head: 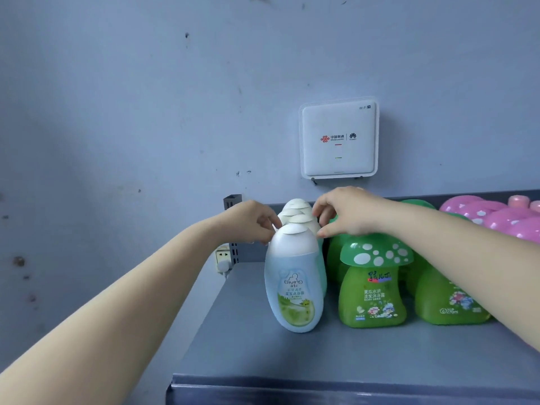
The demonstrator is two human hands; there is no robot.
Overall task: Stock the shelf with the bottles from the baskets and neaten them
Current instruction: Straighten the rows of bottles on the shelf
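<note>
Both hands' curled fingers (pixel 264 222) flank the white-capped bottles (pixel 295 276); actual grip unclear, rear bottles mostly hidden.

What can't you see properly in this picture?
- Head view: the blue bottles behind the front blue bottle are hidden by it; only their white caps show.
- The pink bottles are cut off by the right edge.
- The right hand and arm cover parts of the green bottles behind the front mushroom-capped bottle.
- The baskets are out of frame.
- The left hand fingertips are blurred against the cap.
</note>
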